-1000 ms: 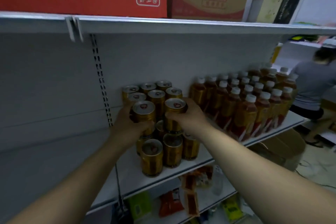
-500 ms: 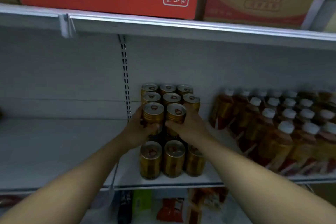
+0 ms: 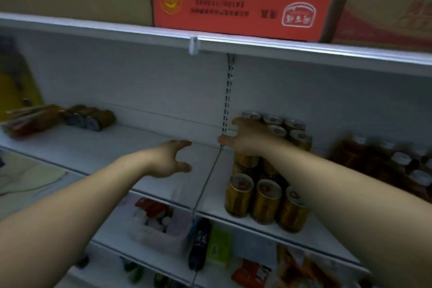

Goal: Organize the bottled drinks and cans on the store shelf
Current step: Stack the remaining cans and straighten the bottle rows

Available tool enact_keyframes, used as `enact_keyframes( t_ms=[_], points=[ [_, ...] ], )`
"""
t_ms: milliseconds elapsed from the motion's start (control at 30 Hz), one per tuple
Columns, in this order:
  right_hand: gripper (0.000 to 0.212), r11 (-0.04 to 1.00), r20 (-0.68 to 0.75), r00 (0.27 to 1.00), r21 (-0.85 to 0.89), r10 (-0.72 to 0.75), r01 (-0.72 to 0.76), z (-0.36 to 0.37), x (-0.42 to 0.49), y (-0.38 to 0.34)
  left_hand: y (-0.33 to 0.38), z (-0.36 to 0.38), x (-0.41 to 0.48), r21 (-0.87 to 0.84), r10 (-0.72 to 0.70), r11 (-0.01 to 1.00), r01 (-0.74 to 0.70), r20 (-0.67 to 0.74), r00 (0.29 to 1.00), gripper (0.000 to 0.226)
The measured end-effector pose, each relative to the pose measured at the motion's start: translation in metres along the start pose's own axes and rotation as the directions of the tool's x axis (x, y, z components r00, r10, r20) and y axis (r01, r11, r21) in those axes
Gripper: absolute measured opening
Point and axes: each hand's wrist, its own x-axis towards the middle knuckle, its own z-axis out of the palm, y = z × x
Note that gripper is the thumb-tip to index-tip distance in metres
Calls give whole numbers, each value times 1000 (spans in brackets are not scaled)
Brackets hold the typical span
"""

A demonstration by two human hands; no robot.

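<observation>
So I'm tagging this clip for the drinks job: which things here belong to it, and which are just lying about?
Job:
gold cans
brown bottles
fallen bottles and cans
left hand, open
right hand, open by the cans

Lying about:
red carton
snack packets
clear tub

- Your one head camera looks forward and slightly down at the white shelf (image 3: pixel 145 147).
- It sits close, with both your forearms reaching in from below.
</observation>
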Motion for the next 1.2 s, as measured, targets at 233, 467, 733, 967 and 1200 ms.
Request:
enact_keyframes(
  t_ms=[233,467,733,967,1200],
  points=[
    [88,991,87,992,-89,-93,100,64,62,-130,-126,-33,-57,137,-118,981,134,-119,986,74],
    [86,990,159,977,-6,-141,144,141,121,-281,-270,-84,-95,239,-264,928,284,-115,958,75],
    [67,979,144,970,-31,-194,201,189,197,-373,-384,-140,-81,172,-336,916,362,-161,928,75],
    [84,963,145,971,-160,-192,214,231,297,-423,-469,-173,-30,121,-388,900,419,-212,897,71],
    [84,963,198,948,-48,-250,264,257,367,-490,-547,-218,17,95,-424,888,450,-211,881,70]
  ],
)
